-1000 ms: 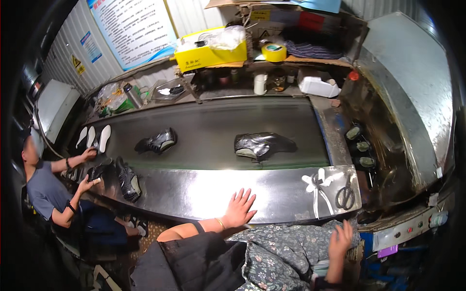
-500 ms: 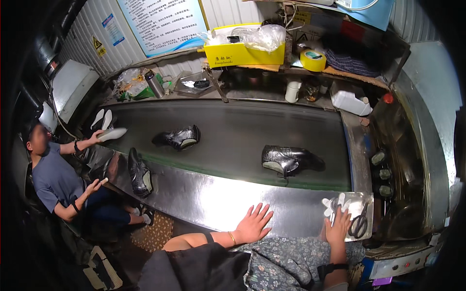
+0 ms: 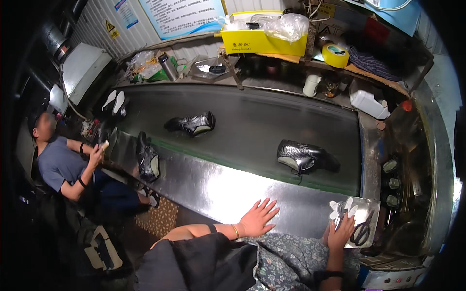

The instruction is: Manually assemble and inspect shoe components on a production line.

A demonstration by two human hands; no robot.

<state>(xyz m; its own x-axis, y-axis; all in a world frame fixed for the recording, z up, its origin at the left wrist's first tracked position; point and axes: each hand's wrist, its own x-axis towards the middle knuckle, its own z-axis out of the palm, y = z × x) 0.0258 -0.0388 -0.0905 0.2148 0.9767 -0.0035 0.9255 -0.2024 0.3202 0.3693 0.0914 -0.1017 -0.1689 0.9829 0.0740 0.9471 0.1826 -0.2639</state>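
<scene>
My left hand (image 3: 258, 218) lies flat on the shiny metal ledge (image 3: 218, 182), fingers spread and holding nothing. Near the ledge's right end, my right hand (image 3: 340, 233) rests with its fingers stretched out beside several white flat pieces (image 3: 342, 209). Just right of it lies a pair of scissors with black handles (image 3: 361, 234). Beyond the ledge, on the dark conveyor belt (image 3: 242, 121), are two black crocodile-patterned shoes: one shoe (image 3: 301, 154) at the right, another shoe (image 3: 198, 123) farther left. A third black shoe (image 3: 148, 160) stands on the ledge's left part.
At the left a co-worker (image 3: 73, 165) holds a small pale object (image 3: 105, 145). White insoles (image 3: 120, 102) lie at the belt's far left. A shelf behind bears a yellow box (image 3: 264, 41) and a tape roll (image 3: 335, 56). Several dark shoes (image 3: 393, 182) stand at right.
The whole view has shifted a little. The co-worker's hands have come together, and the pale sole-shaped piece is no longer seen in the outstretched hand. My hands rest in about the same places.
</scene>
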